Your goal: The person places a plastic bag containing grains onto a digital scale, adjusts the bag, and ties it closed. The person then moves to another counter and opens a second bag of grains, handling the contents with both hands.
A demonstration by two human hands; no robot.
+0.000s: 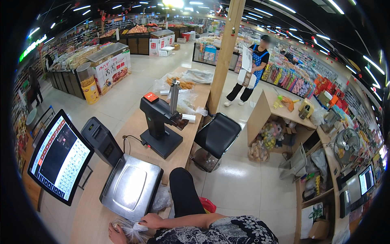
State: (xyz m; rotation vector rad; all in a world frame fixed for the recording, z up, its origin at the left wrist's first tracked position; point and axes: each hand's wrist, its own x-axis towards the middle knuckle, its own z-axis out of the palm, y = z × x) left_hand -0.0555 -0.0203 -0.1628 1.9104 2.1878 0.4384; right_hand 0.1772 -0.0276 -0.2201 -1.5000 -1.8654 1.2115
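Observation:
At the bottom edge lies a clear plastic bag (131, 230), bunched up, its contents hard to make out. My right hand (152, 220) pinches the gathered plastic at the bag's near side. Fingers curled around the opposite side, my left hand (117, 235) is partly cut off by the picture's rim. Just beyond both hands sits a weighing scale with a bare steel platter (131, 184). A lit touchscreen (61, 157) with an on-screen keyboard stands left of the scale, beside a black label printer (102, 140).
The wooden counter (91, 210) carries a black stand device (160, 128) and more plastic bags (186, 100). A black stool (218, 134) stands beside it. Beyond, a person in a blue apron (256, 64) holds a white box (246, 77). A wooden post (224, 58) rises at the counter's end.

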